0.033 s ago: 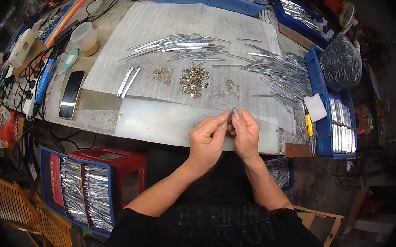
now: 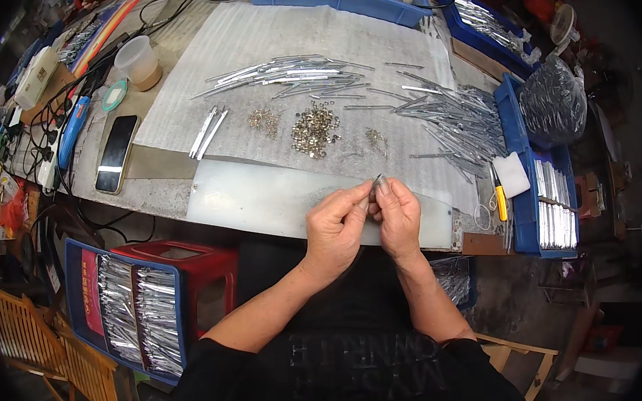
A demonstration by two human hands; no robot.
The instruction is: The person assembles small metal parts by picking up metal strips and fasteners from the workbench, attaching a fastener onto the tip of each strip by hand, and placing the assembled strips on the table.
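Observation:
Above the front edge of a pale translucent board (image 2: 248,199), my left hand (image 2: 336,220) and my right hand (image 2: 398,217) meet with fingertips pinched together. Both grip a slim metal piece (image 2: 379,177); only its grey pointed tip shows, the rest being hidden by my fingers. Just beyond the board lie a heap of small brassy and silvery metal parts (image 2: 315,130), a smaller scatter of tiny copper-coloured parts (image 2: 263,121) and a few tiny pieces (image 2: 377,140). Slim silvery metal strips are spread in one pile (image 2: 287,75) at the back and another (image 2: 455,124) to the right.
A phone (image 2: 117,154), a clear plastic tub (image 2: 138,62) and cables are at left. Tweezers with a yellow grip (image 2: 501,204) lie beside a white pad (image 2: 512,175) at right, near blue bins (image 2: 514,119). A red stool (image 2: 216,267) and a filled blue crate (image 2: 184,319) stand below left.

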